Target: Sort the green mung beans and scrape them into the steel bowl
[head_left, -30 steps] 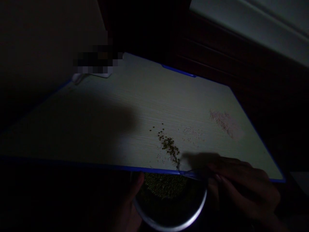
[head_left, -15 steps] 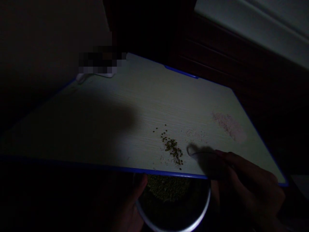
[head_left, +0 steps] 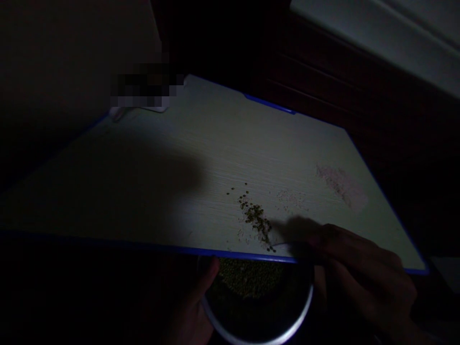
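A white cutting board [head_left: 215, 143] with a blue edge fills the middle of the view. A strip of small dark green seeds [head_left: 256, 219] lies on it near the front edge. My right hand [head_left: 359, 273] is shut on a small metal spoon [head_left: 280, 245], whose tip rests on the board beside the lower end of the strip. Below the front edge, my left hand [head_left: 196, 306] holds a steel bowl [head_left: 258, 330] by its rim, thumb over the edge. A heap of green seeds [head_left: 251, 278] lies in the bowl, partly hidden by the board.
A pale pink smear [head_left: 341, 187] and faint specks mark the board's right side. A white object [head_left: 122, 113] sits at the far left corner, partly blurred out. Dark wooden furniture [head_left: 316, 81] stands beyond the far edge, with a pale surface [head_left: 370, 33] above it.
The spoon has moved back down toward the board's front edge, beside the seed strip's lower end. My left hand and the bowl have stayed in place.
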`<state>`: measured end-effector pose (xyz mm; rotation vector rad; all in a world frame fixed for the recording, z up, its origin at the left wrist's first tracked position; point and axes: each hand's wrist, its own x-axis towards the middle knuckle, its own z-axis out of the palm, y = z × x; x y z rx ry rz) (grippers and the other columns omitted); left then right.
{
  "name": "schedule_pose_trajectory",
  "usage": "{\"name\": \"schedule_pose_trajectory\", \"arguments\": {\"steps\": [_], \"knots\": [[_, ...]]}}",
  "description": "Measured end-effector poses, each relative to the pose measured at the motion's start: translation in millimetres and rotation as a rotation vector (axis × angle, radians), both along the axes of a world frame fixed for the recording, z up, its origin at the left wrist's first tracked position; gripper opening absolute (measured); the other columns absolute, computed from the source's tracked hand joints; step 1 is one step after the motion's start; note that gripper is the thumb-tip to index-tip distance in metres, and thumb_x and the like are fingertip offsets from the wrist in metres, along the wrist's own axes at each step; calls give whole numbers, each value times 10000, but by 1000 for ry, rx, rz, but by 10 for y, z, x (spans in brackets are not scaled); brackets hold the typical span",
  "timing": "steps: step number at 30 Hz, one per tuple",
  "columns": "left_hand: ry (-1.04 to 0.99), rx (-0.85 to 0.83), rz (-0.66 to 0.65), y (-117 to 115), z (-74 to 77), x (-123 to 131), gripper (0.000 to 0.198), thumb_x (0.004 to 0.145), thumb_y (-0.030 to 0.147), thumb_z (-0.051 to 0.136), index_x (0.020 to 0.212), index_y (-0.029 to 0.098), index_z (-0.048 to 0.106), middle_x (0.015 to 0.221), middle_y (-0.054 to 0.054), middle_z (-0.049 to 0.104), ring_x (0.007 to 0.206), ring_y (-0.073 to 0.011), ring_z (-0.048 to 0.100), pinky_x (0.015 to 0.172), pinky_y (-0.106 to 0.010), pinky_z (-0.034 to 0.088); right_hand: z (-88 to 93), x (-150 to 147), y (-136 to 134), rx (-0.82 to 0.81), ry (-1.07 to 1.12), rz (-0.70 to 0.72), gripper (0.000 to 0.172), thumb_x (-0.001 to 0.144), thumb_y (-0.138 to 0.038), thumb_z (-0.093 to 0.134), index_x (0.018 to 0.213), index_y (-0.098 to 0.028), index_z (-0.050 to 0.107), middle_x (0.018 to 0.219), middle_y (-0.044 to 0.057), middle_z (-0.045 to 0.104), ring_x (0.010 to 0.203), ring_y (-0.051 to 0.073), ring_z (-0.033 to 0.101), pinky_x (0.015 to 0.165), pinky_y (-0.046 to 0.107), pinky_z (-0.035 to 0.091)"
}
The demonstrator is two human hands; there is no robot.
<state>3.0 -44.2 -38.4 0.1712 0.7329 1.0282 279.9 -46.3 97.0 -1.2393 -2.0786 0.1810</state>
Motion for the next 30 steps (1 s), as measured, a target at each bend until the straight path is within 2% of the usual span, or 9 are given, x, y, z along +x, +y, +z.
{"name": "schedule_pose_trajectory", "arguments": {"steps": [1, 4, 7, 10, 13, 16, 18, 26, 30], "knots": [[8, -38, 33, -18, -57, -16, 264, 921, 403, 728, 1175, 330, 734, 1363, 56, 718, 1573, -166, 339, 1330, -251, 283, -5, 7, -3, 5, -5, 8, 565, 900, -24, 611, 1396, -290, 656, 1111, 2, 820, 996, 166, 786, 816, 281, 667], [-44, -98, 49, -46, -134, -19, 337, 961, 393, 661, 1296, 358, 673, 1446, 60, 665, 1602, -192, 260, 1378, -397, 249, -23, 28, -9, 12, -21, 30, 518, 899, -20, 605, 1358, -254, 669, 1101, 6, 822, 1020, 152, 781, 853, 259, 661], [-55, -78, 14, 1, 12, 40, 501, 931, 321, 724, 1405, 384, 575, 1506, 42, 617, 1632, -172, 65, 1401, -423, 150, -40, 37, -17, 13, -42, 37, 452, 919, -36, 580, 1322, -219, 674, 1142, 10, 815, 1093, 129, 762, 935, 236, 642], [-57, -161, 5, 72, 241, 114, 908, 791, 377, 868, 1538, 485, 364, 1599, 104, 512, 1491, -60, -363, 1387, -344, 0, -41, 29, -8, 42, -57, 46, 397, 924, -37, 580, 1276, -187, 685, 1150, 13, 814, 1132, 100, 746, 1015, 201, 602], [-92, -104, 51, 116, 363, 166, 888, 834, 293, 816, 1506, 626, 342, 1684, 222, 334, 1616, -172, -177, 1395, -443, 152, -11, 20, 25, 61, -64, 61, 358, 915, -25, 579, 1215, -171, 708, 1110, 8, 822, 1136, 76, 744, 1057, 160, 562], [-114, -11, -17, 158, 395, 197, 715, 872, 418, 772, 1517, 471, 468, 1629, 63, 486, 1621, -313, 222, 1323, -541, 367, 28, 24, 46, 73, -50, 77, 363, 892, -10, 582, 1182, -175, 725, 1078, -2, 829, 1105, 76, 760, 1039, 148, 569], [-138, 67, -110, 199, 421, 214, 708, 858, 542, 757, 1506, 377, 525, 1535, -33, 595, 1560, -361, 368, 1282, -574, 423, 32, 36, 33, 75, -20, 79, 402, 884, 2, 582, 1209, -188, 723, 1076, -5, 831, 1077, 88, 772, 991, 164, 603], [-159, 140, -175, 314, 559, 275, 741, 819, 666, 738, 1472, 357, 572, 1444, -63, 667, 1503, -367, 462, 1264, -565, 442, -118, 64, -49, 85, -37, 35, 551, 884, -21, 659, 1394, -229, 667, 1216, 5, 804, 1209, 139, 726, 1063, 275, 603], [-162, 140, -173, 320, 561, 277, 744, 817, 669, 737, 1470, 354, 573, 1438, -67, 670, 1500, -370, 465, 1261, -566, 444, -118, 95, -44, 51, -62, 96, 532, 903, -22, 633, 1406, -196, 656, 1255, 39, 787, 1233, 162, 715, 1046, 309, 615]]}}
